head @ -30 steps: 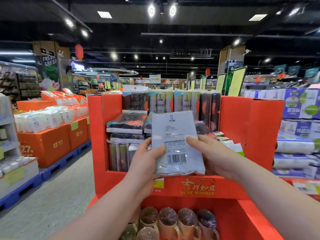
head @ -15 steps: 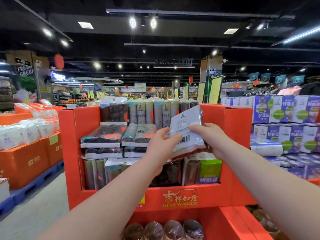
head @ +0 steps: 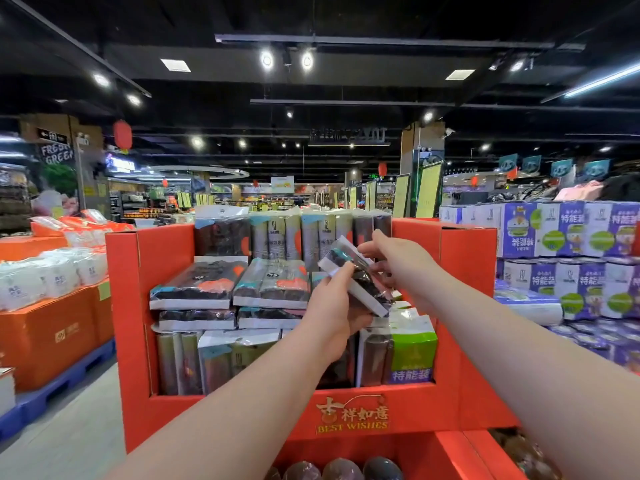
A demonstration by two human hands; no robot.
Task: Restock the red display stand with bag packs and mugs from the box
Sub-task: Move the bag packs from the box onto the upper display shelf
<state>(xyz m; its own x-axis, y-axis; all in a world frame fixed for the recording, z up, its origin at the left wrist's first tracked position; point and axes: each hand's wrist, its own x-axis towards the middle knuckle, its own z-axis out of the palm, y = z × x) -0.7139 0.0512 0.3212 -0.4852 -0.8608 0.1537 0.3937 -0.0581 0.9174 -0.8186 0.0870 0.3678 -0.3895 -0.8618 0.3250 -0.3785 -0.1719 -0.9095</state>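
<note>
Red display stand (gold lettering on front); held bag pack black, white-edged; purple-white boxes right

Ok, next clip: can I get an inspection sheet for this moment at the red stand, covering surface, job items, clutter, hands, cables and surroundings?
Surface: red display stand; the upper shelf is nearly full, with flat packs stacked in front and upright packs at the back.
Job's things: one bag pack is held tilted over the shelf's right part; wrapped mugs sit in the lower tier, only their tops showing; the box is not in view.
Clutter: green-labelled pack at the shelf's right end.
Hands: left hand grips the pack's lower end; right hand holds its upper end.
Cables: nothing seen.
Surroundings: purple cartons to the right; orange boxes on a blue pallet to the left.
</note>
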